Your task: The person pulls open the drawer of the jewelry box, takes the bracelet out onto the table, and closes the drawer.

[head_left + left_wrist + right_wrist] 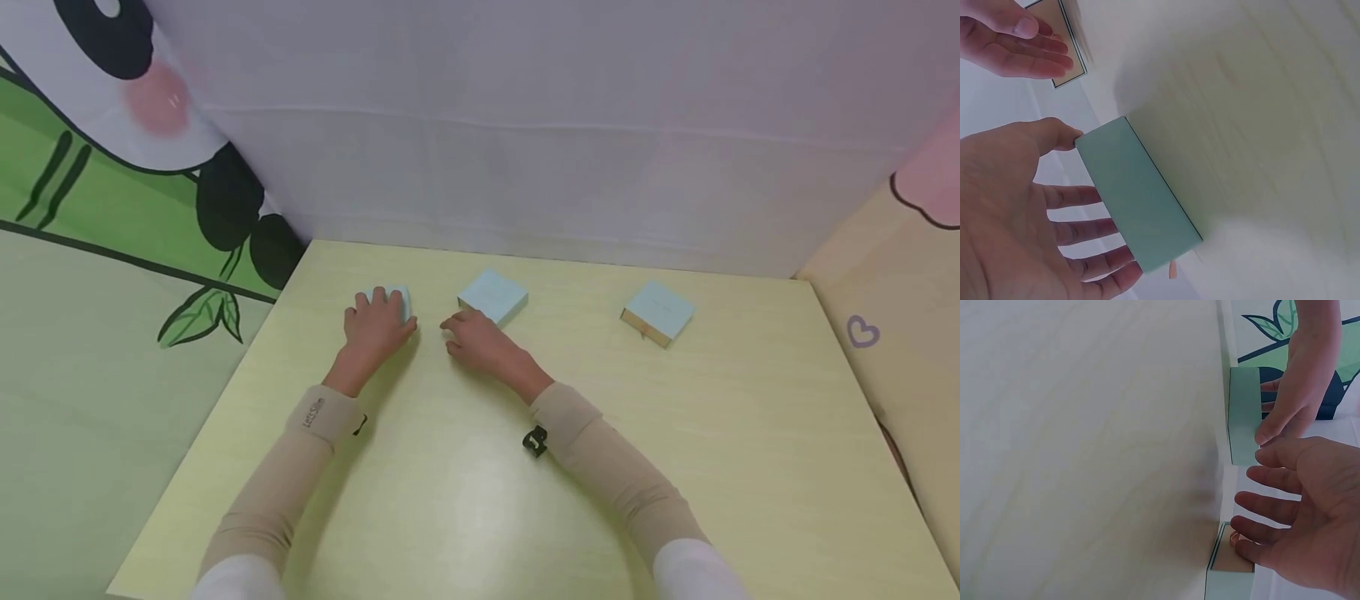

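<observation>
Three pale blue boxes lie along the table's back half. My left hand (372,323) lies over the left box (1138,194), its fingers spread across the top and its thumb touching a corner. A small tan tab (1173,269) pokes out at one end of that box. My right hand (480,342) hovers between the left and middle boxes, fingers loosely bent and holding nothing. Right behind it is the middle box (497,293); its tan end with a small loop (1234,539) is partly covered by my fingers in the right wrist view.
Farther right sits the third box (660,310), its tan side and small tab facing me. The pale yellow table (465,500) meets a light cloth backdrop (525,183) at its back edge. Printed panels stand left and right.
</observation>
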Motion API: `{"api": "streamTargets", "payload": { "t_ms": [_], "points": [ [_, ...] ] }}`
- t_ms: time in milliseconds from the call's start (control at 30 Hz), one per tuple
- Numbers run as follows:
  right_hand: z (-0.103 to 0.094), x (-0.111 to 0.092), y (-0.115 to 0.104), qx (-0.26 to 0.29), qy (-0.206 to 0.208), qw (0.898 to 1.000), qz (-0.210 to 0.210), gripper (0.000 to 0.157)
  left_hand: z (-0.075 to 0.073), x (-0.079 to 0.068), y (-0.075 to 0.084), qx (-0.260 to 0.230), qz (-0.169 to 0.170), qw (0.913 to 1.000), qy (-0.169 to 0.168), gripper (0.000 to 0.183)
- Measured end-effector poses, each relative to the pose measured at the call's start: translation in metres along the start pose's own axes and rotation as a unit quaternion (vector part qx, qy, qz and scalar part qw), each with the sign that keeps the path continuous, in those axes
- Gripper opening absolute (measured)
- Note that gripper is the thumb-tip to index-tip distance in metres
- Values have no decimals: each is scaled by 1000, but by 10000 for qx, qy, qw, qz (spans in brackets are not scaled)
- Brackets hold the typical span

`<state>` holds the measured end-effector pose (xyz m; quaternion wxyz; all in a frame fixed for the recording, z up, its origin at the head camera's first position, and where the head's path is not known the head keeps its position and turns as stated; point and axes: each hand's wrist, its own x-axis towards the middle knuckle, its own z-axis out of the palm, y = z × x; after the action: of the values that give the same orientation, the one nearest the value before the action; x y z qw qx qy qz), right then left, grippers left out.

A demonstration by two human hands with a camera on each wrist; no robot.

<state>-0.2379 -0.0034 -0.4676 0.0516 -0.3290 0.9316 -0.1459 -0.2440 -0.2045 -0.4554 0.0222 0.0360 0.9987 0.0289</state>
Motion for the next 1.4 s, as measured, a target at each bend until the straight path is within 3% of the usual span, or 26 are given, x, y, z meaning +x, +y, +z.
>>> {"api": "streamTargets", "payload": {
  "t_ms": [533, 700, 867, 1233, 1400],
  "points": [
    [-7, 6, 8, -177, -96, 9996, 213, 36, -3, -17, -13, -480, 770, 9959, -1, 42],
    [-10, 5, 8, -132, -156, 9995, 238, 36, 0, -20, -23, -688, 1465, 9868, 74, 40],
    [-10, 5, 8, -185, -73, 9997, 115, 35, 1, -21, -35, -1055, 1912, 9755, -259, 45],
    [-8, 8, 9, -198, -124, 9997, 91, 34, 3, -21, -39, -986, 1934, 9761, -95, 37],
    [-8, 8, 8, -147, -50, 9999, 24, 33, 0, -19, -26, -693, 1915, 9784, 346, 18]
  ]
}}
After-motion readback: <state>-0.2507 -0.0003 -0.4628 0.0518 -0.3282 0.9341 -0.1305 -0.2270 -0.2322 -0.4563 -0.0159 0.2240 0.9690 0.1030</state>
